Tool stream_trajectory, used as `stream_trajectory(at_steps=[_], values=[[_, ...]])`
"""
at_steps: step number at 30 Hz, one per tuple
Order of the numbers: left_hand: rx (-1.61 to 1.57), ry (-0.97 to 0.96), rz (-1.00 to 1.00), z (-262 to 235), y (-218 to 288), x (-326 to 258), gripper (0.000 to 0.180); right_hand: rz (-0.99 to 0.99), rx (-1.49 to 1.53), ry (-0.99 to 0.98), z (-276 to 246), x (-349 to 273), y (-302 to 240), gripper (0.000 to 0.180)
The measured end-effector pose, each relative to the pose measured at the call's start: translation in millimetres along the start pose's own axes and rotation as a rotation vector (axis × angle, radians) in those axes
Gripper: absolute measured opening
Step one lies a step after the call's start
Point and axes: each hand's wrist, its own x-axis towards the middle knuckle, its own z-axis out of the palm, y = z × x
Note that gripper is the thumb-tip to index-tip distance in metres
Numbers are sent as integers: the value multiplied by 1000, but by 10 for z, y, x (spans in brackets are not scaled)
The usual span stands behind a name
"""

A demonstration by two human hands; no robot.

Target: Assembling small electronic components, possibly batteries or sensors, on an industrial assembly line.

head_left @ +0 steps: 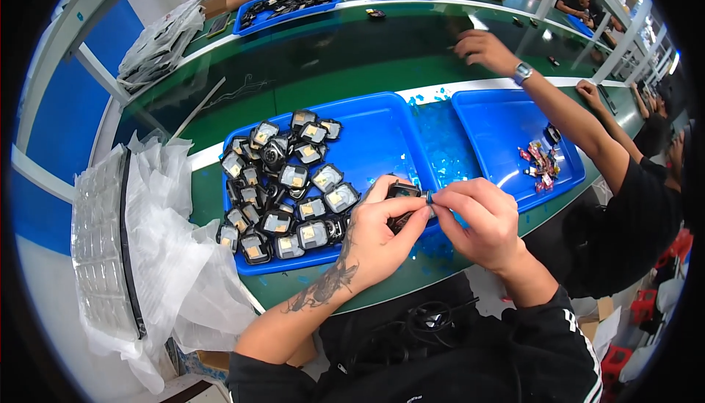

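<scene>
My left hand (383,232) is closed round a small square black watch case (403,191), held over the near right edge of a blue tray (374,127). Close beside it, my right hand (481,219) pinches a tiny dark-blue piece (428,196) at the case's right side; my fingers hide most of it, and I cannot tell whether it is attached. Inside the tray, many similar black cases (294,176) with grey inner faces and pale patches lie heaped toward the left.
Blue film scraps (448,146) litter the table between this tray and a second blue tray (507,109) holding small colourful bits (542,164). A co-worker's arm (565,105) reaches over the conveyor belt (316,65) from the right. Plastic wrapping (176,256) hangs at the left.
</scene>
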Motion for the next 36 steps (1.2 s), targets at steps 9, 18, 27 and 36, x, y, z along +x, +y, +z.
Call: stream_trajectory(at_steps=[9,18,27,36], values=[[133,30,71,67,-24,-22,14,-73,-56,-46,-20,-39,11,20],[199,10,10,40,-12,0,13,-13,-88,-73,50,12,39,19],[-254,-113,-185,-5,-66,12,15,414,-245,-409,-83,43,347,12],[-531,-228,-303,-38,-69,41,18,559,1065,-124,131,-165,243,18]])
